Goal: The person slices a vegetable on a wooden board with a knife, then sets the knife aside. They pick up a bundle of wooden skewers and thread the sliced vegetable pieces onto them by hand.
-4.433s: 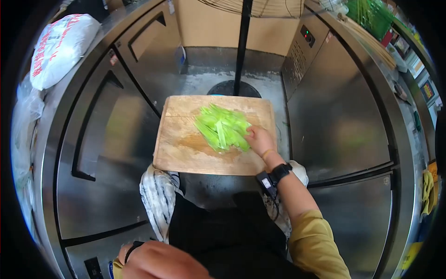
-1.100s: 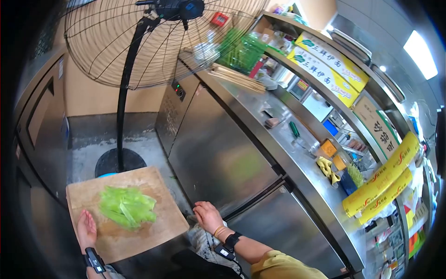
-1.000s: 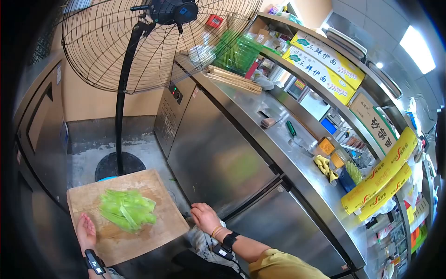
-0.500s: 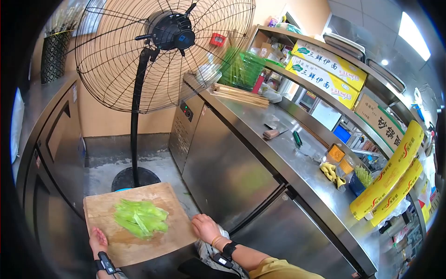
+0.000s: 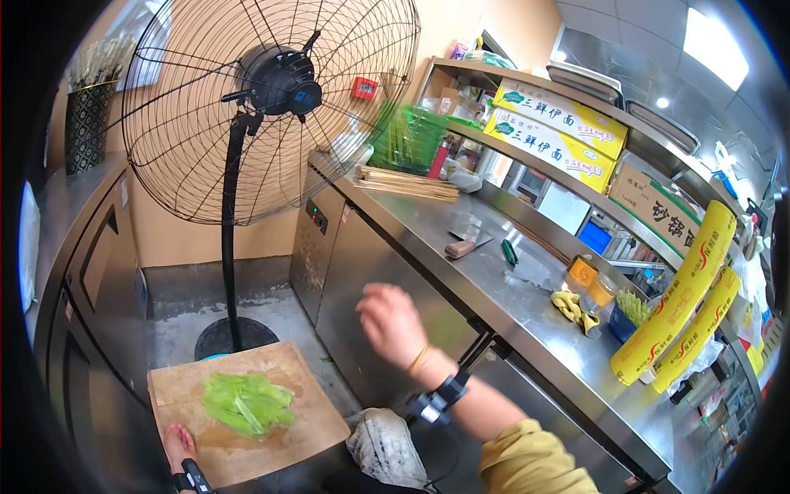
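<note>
A wooden cutting board (image 5: 309, 416) lies low in front of me, with a loose pile of sliced light-green vegetable (image 5: 247, 403) on it. At the board's near left edge, my left hand (image 5: 179, 447) is closed on the rim, its fingers partly hidden. My right hand (image 5: 392, 323) is raised in the air to the right of the board, before the steel cabinet front. Its fingers are loosely bent and slightly blurred, with nothing in them. A wooden-handled knife (image 5: 462, 248) and a green-handled tool (image 5: 510, 252) lie on the steel counter beyond it.
A large black fan (image 5: 234, 263) stands behind the board. On the counter (image 5: 395, 214) are wooden skewers (image 5: 407, 184), a green basket (image 5: 424, 136), yellow gloves (image 5: 568, 306) and yellow film rolls (image 5: 679, 300). Noodle boxes (image 5: 559, 128) fill the shelf above. A whitish cloth-like thing (image 5: 385, 449) is near my legs.
My right hand has left the board's right edge and risen up and to the right. My left hand stays at the board. The view has shifted slightly.
</note>
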`<state>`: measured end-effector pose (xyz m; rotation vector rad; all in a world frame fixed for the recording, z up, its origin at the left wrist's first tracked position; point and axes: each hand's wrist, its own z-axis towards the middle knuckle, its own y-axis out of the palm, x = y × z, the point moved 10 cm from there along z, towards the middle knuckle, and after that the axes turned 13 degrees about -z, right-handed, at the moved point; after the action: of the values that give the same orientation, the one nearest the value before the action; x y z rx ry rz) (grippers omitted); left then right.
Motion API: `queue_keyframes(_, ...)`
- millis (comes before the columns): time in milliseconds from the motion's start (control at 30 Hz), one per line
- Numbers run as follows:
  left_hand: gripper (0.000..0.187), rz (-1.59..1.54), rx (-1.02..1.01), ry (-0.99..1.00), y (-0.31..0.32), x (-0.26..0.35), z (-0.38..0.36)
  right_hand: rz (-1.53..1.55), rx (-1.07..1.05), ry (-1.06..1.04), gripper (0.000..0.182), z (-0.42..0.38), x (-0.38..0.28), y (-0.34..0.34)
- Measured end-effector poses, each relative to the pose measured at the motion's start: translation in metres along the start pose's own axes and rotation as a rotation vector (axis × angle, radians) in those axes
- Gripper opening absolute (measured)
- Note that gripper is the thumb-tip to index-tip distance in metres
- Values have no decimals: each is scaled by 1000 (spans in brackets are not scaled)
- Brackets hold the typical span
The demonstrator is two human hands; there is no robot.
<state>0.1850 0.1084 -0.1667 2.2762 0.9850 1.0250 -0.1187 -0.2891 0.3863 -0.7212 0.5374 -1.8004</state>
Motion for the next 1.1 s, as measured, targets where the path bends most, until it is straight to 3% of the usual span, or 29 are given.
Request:
queue_keyframes(100,22,1,-29,-19,11,0,-8,-266,38,6,15,48,53,-28)
queue_keyframes(167,21,6,-31,-15,15,2,-11,-477,-141,125,16,64,103,-21)
queue_keyframes(267,21,-5,-51,8,20,1,-7,-653,-591,383,23,56,184,3)
queue_keyframes(333,20,-5,-60,27,28,-1,-10,-729,-801,320,24,39,231,31)
queue_keyframes(400,19,-4,-64,30,41,0,-21,-682,-875,288,28,42,245,38)
queue_keyframes(500,17,19,-64,5,55,1,-41,-735,-1092,427,27,38,291,52)
queue_keyframes(600,15,31,-87,-12,63,-3,-48,-823,-1023,504,27,64,311,51)
queue_keyframes(700,14,41,-101,-22,69,-5,-59,-655,-737,389,35,123,307,102)
queue_keyframes(867,12,113,-97,-39,71,-1,-67,-413,-580,393,57,191,248,170)
queue_keyframes(1000,10,130,-66,9,60,8,-58,-387,-575,488,83,207,276,229)
queue_keyframes(1100,17,161,-112,-43,83,12,-84,-365,-329,605,80,210,312,257)
